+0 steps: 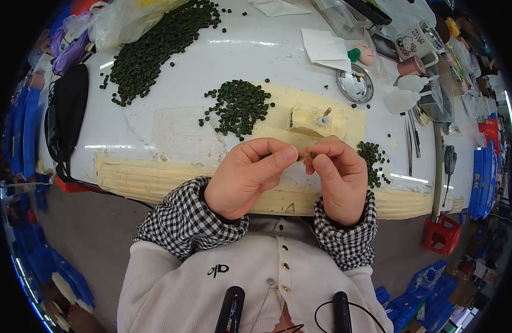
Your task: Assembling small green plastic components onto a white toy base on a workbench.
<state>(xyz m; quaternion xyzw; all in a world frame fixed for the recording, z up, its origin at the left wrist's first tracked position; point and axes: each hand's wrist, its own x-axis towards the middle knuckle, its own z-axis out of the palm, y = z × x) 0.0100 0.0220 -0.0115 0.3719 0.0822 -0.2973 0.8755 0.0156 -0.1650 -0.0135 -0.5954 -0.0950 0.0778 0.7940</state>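
My left hand (249,176) and my right hand (342,176) meet above the near part of the table, each in a thumb-and-finger pinch. Between the right fingertips shows a small dark green piece (313,156). At the left fingertips there is something tiny, mostly hidden, that I cannot make out. Just beyond the hands stands a cream-coloured block (306,121) with a short peg upright on it. A heap of small dark green pieces (239,105) lies beyond my left hand, and a smaller heap (370,158) sits to the right of my right hand.
A large pile of green pieces (156,50) covers the far left, beside plastic bags (131,22). A black cloth item (67,119) lies at the left edge. Rightward are a round metal lid (356,84), white paper (323,49), tweezers (409,144) and a red stool (442,234).
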